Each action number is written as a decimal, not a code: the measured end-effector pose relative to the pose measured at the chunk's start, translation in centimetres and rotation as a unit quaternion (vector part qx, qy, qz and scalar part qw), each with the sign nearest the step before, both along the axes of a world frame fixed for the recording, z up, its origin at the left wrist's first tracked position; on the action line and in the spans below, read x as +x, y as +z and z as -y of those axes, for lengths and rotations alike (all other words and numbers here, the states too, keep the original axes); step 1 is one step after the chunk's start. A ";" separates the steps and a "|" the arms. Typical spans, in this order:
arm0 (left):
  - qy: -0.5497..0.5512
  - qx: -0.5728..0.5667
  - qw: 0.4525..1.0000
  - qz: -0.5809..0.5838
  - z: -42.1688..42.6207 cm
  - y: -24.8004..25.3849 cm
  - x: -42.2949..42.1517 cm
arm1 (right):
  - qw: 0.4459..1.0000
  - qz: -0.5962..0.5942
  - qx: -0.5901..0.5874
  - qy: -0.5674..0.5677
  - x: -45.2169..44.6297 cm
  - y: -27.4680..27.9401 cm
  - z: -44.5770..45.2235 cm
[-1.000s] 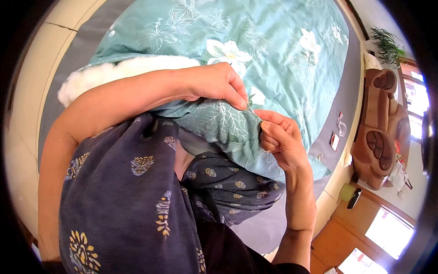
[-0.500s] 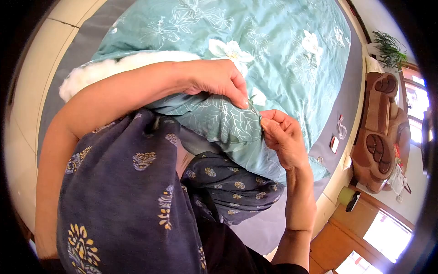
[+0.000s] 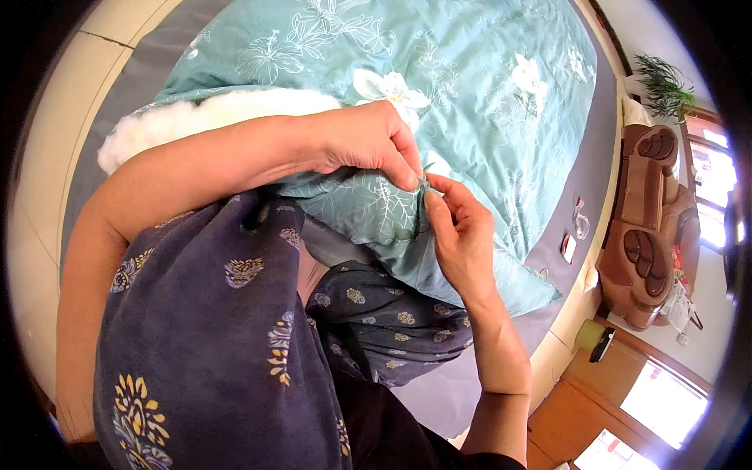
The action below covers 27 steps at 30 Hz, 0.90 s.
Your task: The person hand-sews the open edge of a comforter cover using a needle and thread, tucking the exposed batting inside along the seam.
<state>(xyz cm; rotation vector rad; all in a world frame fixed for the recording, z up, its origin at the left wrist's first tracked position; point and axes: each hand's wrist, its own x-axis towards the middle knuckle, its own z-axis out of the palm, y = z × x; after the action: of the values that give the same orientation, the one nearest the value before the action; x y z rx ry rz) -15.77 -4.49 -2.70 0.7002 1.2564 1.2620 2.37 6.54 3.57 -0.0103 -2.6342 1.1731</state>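
Note:
A green duvet cover [image 3: 501, 172] with white flower prints spreads in front of my knees. White fluffy filling [image 3: 211, 117] shows along its open edge on the left. My left hand [image 3: 376, 141] is closed in a pinch on the cover's edge near the middle of the view. Close beside it, almost touching its fingertips, my right hand [image 3: 464, 235] pinches the same edge between thumb and forefinger. The cloth is gathered between the two hands. Whether a needle or other small thing is in the fingers cannot be made out.
A grey mat [image 3: 117, 117] lies under the cover on a tiled floor [image 3: 59, 157]. On its right side are a small red-and-white box [image 3: 568, 248] and a looped pale item [image 3: 581, 225]. Farther right stand a brown sofa [image 3: 627, 266] and a green plant [image 3: 662, 86].
My right hand has moved left along the cover's edge, closer to my left hand. My left hand keeps its pinch, nearly in place. The cloth between them has bunched up.

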 end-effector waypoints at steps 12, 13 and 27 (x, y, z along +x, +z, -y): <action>-0.034 -0.011 0.999 0.000 0.0 -0.6 -0.7 | 1.000 -0.004 0.004 -0.019 0.7 0.7 -1.1; -0.037 -0.011 0.999 -0.002 0.0 -0.7 -0.7 | 1.000 -0.005 0.005 -0.019 0.7 0.8 -1.3; -0.057 -0.005 0.998 0.013 -0.4 -0.7 -0.4 | 1.000 -0.016 -0.002 -0.014 0.6 1.1 -1.2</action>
<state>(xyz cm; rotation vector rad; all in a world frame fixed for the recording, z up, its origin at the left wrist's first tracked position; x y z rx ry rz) -16.16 -4.05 -3.40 0.7350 1.1839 1.1663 2.97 7.71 4.71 -0.0286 -2.5959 1.1616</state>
